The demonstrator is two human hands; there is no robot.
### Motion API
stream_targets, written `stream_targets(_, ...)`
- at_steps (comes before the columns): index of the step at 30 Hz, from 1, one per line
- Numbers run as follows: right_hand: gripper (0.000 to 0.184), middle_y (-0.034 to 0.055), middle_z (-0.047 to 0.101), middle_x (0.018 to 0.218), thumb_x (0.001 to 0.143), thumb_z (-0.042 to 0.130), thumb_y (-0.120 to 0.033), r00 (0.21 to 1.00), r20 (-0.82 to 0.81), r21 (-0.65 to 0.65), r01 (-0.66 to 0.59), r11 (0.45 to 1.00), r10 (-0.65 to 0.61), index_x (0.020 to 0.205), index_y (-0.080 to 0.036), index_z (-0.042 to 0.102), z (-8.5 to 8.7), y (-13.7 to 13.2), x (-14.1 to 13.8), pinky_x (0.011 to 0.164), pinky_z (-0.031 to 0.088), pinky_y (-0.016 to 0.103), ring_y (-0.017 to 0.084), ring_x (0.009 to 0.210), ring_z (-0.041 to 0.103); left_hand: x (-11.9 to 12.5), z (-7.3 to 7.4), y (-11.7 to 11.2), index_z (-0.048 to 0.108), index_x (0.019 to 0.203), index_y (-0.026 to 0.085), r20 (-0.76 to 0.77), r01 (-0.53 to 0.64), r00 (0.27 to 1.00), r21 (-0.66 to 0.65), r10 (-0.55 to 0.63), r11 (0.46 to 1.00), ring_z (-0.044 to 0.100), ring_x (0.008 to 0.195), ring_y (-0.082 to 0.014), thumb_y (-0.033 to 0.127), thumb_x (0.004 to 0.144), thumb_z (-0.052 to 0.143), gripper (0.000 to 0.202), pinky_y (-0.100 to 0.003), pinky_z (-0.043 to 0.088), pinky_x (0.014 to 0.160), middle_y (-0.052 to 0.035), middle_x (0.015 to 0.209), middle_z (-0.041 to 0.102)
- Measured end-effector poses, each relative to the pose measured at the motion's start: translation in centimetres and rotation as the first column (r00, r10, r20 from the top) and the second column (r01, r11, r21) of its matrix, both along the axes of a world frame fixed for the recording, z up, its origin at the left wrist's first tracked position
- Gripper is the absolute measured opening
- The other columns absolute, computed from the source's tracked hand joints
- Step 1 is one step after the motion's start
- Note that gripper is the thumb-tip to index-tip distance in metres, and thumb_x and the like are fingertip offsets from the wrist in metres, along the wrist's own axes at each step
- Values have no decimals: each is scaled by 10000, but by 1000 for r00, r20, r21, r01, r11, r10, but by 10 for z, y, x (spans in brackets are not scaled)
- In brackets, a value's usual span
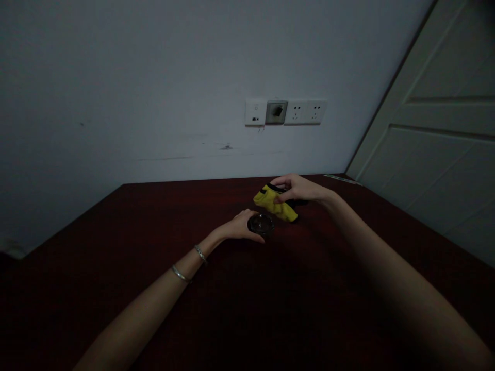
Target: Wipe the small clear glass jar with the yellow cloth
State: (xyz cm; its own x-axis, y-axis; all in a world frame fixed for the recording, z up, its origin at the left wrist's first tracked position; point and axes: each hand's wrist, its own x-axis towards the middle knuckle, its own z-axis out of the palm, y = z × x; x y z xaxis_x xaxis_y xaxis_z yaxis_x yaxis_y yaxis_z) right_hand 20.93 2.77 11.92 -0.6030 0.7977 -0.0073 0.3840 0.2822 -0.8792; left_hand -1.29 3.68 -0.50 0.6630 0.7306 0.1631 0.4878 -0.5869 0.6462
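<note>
My left hand (240, 225) is wrapped round the side of a small clear round glass dish (261, 224), thumb in front and fingers behind. Just behind and to the right, my right hand (297, 188) pinches a yellow cloth with black edging (275, 203) between thumb and fingers. The cloth hangs folded from the grip, close to the dish's far rim. A dark patch beside the cloth, under my right hand, is too dim to make out. Two silver bangles (180, 273) sit on my left forearm.
Both hands are over a dark red tabletop (174, 216) against a pale wall (154, 77). White wall sockets (304, 112) are set above its back edge. A panelled white door (436, 129) rises at the right. A thin patterned strip (342, 179) lies at the back right.
</note>
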Motion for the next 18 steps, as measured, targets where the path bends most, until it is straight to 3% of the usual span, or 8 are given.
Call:
stream_targets(6,407,26,707,870,567,727,-190,968,-202,11,154,988,-149,970,-177,666,-9,-2,11,715,511,306,187,804,646,0,3,-3,242,1412,119,18,-48,999,-133,51,990,406,1262,-352,496,459,826,1180,-483,317,1052,-217,1355,427)
stream_targets(10,403,30,702,865,542,725,-187,941,-258,22,233,972,-219,940,-185,663,-14,3,10,708,509,337,216,816,644,2,9,-7,149,1441,109,29,-22,999,-212,29,977,420,1262,-353,477,483,821,1227,-478,305,1062,-235,1363,423)
stream_targets(15,358,47,689,938,570,693,-194,896,-358,30,293,956,-264,922,-185,627,-22,4,3,809,497,395,250,916,634,3,13,-9,-14,1456,91,-35,-19,999,-211,12,977,323,1323,-382,428,448,841,1364,-513,233,1094,-258,1421,336)
stream_targets(18,372,69,676,1010,596,680,-204,869,-421,16,293,956,-260,958,-186,598,-24,1,-3,859,488,417,255,952,631,-4,25,-8,-20,1452,70,-37,45,998,-200,-54,979,251,1357,-391,402,458,841,1356,-534,204,1104,-278,1462,248)
